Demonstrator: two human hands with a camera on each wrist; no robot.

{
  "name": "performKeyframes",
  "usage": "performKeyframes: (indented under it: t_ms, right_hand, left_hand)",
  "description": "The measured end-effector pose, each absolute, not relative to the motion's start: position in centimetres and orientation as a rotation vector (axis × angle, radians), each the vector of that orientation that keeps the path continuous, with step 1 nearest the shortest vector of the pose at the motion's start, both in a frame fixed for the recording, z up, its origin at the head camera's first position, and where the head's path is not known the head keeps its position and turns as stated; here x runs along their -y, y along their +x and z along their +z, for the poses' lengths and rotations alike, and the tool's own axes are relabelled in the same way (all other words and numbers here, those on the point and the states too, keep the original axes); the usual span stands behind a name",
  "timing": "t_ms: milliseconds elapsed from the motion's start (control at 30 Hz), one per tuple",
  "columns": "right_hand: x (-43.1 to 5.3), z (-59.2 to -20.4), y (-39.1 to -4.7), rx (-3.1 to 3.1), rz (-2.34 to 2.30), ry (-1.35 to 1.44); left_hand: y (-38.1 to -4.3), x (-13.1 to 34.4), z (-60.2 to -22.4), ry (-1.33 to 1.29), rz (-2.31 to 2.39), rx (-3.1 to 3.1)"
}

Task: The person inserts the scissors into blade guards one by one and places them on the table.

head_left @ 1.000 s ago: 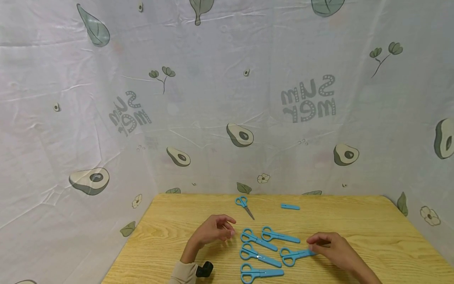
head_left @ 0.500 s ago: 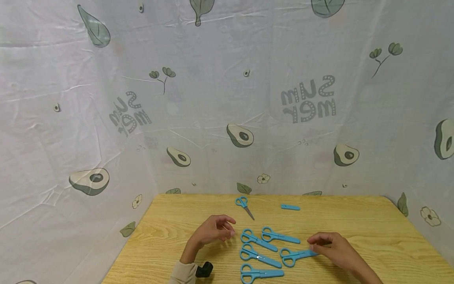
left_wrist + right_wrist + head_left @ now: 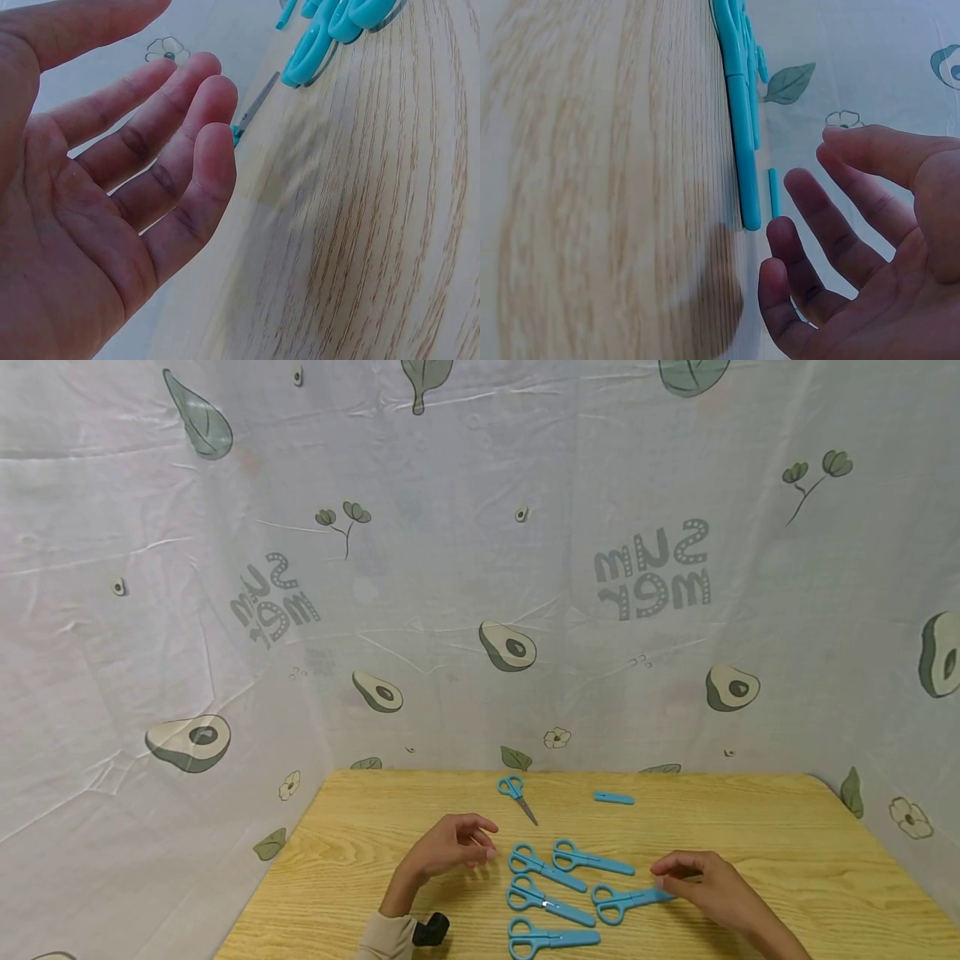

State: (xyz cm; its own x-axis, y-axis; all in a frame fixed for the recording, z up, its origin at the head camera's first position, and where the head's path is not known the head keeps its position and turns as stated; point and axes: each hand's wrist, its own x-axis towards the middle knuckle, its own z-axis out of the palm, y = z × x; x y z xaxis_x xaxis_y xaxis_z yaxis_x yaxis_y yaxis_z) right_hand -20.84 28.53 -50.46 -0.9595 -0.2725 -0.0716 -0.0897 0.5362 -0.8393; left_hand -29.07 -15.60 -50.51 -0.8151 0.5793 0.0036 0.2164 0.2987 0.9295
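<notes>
My left hand hovers over the table with loosely bent fingers, left of several blue scissors, and holds nothing. In the left wrist view its palm and fingers are apart from the scissors handles. My right hand is above the sheathed tip of the rightmost scissors. The right wrist view shows a gap between its bent fingers and the blue sheath. Left of that pair lie more sheathed scissors, among them the front pair and a pair with a glint of metal.
Toward the back of the wooden table lie unsheathed scissors with bare blades, and a loose blue blade sheath. A pale printed curtain hangs behind the table and along its sides.
</notes>
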Motion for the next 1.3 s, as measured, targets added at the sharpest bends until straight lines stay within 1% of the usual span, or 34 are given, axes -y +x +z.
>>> performKeyframes:
  t_ms: [633,867,1133,1300]
  right_hand:
    - [-29.1,-51.2,-22.4,-2.537,-1.485,-0.275]
    - [-29.0,-51.1,-22.9,-2.617,-1.462,-0.348]
    - [-28.7,-51.0,-23.1,-2.613,-1.479,-0.321]
    - [-28.8,-51.1,-23.3,-2.601,-1.505,-0.371]
  left_hand:
    - [-30.4,15.4,-51.1,0.738,1.473,-2.349]
    - [-30.8,15.2,-50.9,0.765,1.447,-2.406]
    - [-31.0,15.2,-50.6,0.774,1.455,-2.397]
    - [-31.2,15.1,-50.6,0.774,1.451,-2.397]
